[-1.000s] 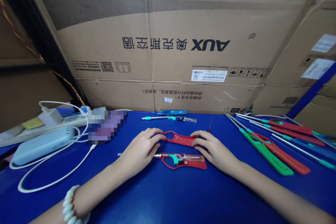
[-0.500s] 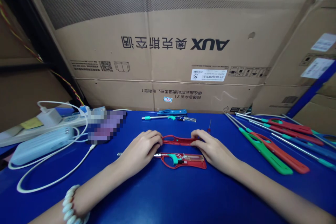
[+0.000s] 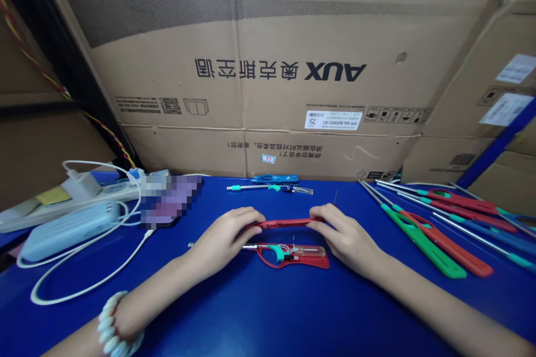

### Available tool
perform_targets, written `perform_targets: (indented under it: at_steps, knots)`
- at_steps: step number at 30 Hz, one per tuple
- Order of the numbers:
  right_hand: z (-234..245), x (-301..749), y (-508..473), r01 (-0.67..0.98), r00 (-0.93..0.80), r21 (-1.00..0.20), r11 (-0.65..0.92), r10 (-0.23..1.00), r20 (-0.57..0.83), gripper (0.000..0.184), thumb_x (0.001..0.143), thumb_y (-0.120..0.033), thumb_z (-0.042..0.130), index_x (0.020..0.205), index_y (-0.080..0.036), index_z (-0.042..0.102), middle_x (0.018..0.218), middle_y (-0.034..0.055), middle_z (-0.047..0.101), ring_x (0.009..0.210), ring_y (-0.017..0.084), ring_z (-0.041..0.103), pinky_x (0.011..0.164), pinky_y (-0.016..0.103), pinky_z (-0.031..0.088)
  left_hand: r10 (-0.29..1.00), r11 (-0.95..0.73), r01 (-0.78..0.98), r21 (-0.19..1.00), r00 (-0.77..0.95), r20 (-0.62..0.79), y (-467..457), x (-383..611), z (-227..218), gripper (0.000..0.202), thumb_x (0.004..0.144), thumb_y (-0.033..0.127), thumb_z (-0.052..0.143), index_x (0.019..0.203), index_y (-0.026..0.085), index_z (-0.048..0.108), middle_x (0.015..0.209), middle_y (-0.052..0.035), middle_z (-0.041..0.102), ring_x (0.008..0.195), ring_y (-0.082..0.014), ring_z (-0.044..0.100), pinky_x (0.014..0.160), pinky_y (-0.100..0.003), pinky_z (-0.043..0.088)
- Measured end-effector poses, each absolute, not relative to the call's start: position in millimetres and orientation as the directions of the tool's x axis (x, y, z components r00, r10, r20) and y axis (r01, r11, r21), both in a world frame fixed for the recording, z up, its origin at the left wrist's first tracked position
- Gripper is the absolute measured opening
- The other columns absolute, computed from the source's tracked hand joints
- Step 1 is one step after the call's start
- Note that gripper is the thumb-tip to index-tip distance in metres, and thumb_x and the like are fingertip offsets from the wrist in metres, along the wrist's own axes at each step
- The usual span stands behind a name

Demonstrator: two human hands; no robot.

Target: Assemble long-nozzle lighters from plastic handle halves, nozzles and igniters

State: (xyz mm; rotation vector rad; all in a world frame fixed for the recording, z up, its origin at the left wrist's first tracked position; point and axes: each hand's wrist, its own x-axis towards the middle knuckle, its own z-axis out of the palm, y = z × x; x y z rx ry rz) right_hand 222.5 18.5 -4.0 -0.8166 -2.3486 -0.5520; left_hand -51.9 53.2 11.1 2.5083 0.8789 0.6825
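Between both hands is a red plastic lighter handle half [image 3: 288, 223], seen nearly edge-on above the table. My left hand [image 3: 230, 232] pinches its left end, and my right hand [image 3: 340, 234] grips its right end; both are closed. Just below it on the table lies an opened long-nosed lighter [image 3: 293, 256]: a red half-shell with a teal trigger, thin wires and a clear fuel tank. Part of its metal tube is behind my left hand. A small screwdriver [image 3: 335, 197] stands out behind my right hand, mostly covered.
Lighter innards with a metal tube [image 3: 270, 188] and a blue handle shell [image 3: 275, 179] lie at the back. Several long lighters [image 3: 435, 240] lie at right. A phone [image 3: 178, 198], power bank [image 3: 69, 231], cables and a power strip are at left. A cardboard wall [image 3: 268, 28] closes the back.
The red handle half has been lifted and tilted, so its inside no longer shows. Both hands moved with it, the right hand slightly rightward, now covering most of the screwdriver.
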Motion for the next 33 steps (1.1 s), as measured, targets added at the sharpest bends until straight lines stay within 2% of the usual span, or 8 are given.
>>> perform_targets:
  at_steps: [5,7,11,17,21,24,28,33]
  knots:
    - [6.7,223.6,12.2,0.664,-0.632,0.231,0.711,0.369,0.682,0.024,0.093,-0.003,0.037,0.087,-0.013,0.058,0.091,0.0133,0.061,0.076,0.018,0.054,0.059,0.029,0.05,0.647,-0.625,0.33,0.708,0.726,0.233,50.1,-54.0,28.7,0.017,0.095,0.026,0.05,0.09,0.017,0.064,0.092,-0.0023,0.066,0.087,-0.0173,0.06,0.08,-0.028,0.043]
    - [7.5,223.8,10.0,0.688,-0.608,0.183,0.702,0.422,0.672,0.022,0.092,-0.004,0.038,0.086,-0.015,0.056,0.091,0.0132,0.061,0.076,0.019,0.057,0.059,0.03,0.05,0.644,-0.603,0.302,0.738,0.731,0.226,49.2,-54.3,32.6,0.018,0.094,0.027,0.052,0.087,0.017,0.066,0.092,-0.0031,0.067,0.088,-0.0179,0.06,0.081,-0.028,0.044]
    - [6.1,222.4,6.3,0.662,-0.579,0.031,0.749,0.485,0.656,0.025,0.088,0.001,0.034,0.097,-0.015,0.051,0.104,0.0153,0.065,0.095,0.021,0.063,0.073,0.033,0.055,0.634,-0.578,0.274,0.768,0.744,0.212,48.0,-54.6,35.9,0.018,0.092,0.027,0.055,0.085,0.016,0.067,0.09,-0.0035,0.067,0.086,-0.0174,0.061,0.079,-0.026,0.044]
    - [15.6,217.1,-6.5,0.709,-0.582,-0.108,0.697,0.665,0.469,0.045,0.082,-0.002,0.033,0.122,-0.016,0.048,0.112,0.0108,0.065,0.103,0.022,0.062,0.085,0.038,0.055,0.591,-0.666,0.285,0.689,0.765,0.254,45.9,-55.6,35.1,0.013,0.093,0.021,0.055,0.088,0.016,0.066,0.094,-0.0036,0.064,0.085,-0.0157,0.06,0.078,-0.026,0.045]
    - [20.2,214.6,-13.3,0.74,-0.584,-0.165,0.652,0.745,0.324,0.041,0.09,-0.016,0.04,0.131,-0.018,0.048,0.122,0.0121,0.059,0.111,0.026,0.057,0.09,0.042,0.052,0.538,-0.757,0.308,0.577,0.794,0.282,45.4,-55.5,32.0,0.015,0.094,0.017,0.052,0.091,0.018,0.067,0.099,-0.0036,0.062,0.09,-0.0155,0.059,0.082,-0.028,0.045]
    - [20.0,211.6,-13.1,0.748,-0.567,-0.215,0.628,0.773,0.284,0.035,0.097,-0.027,0.041,0.129,-0.018,0.05,0.116,0.0125,0.06,0.105,0.025,0.058,0.086,0.041,0.053,0.527,-0.781,0.32,0.537,0.799,0.29,46.2,-55.9,29.2,0.013,0.092,0.017,0.055,0.094,0.019,0.067,0.101,-0.0033,0.061,0.093,-0.0159,0.058,0.085,-0.029,0.045]
    - [19.0,206.5,-9.5,0.748,-0.565,-0.27,0.607,0.795,0.22,0.027,0.098,-0.029,0.042,0.12,-0.019,0.055,0.106,0.0088,0.061,0.096,0.022,0.059,0.082,0.038,0.053,0.528,-0.781,0.338,0.525,0.806,0.267,48.0,-57.6,25.1,0.014,0.09,0.013,0.057,0.097,0.02,0.068,0.104,-0.0036,0.061,0.095,-0.0163,0.058,0.087,-0.029,0.045]
    - [12.3,205.7,-6.9,0.753,-0.59,-0.188,0.631,0.773,0.231,0.028,0.094,-0.031,0.052,0.117,-0.016,0.056,0.106,0.0103,0.062,0.099,0.026,0.059,0.087,0.041,0.051,0.521,-0.786,0.343,0.515,0.816,0.251,48.5,-58.2,21.6,0.019,0.09,0.006,0.052,0.095,0.019,0.065,0.1,-0.0023,0.062,0.092,-0.0147,0.059,0.083,-0.026,0.046]
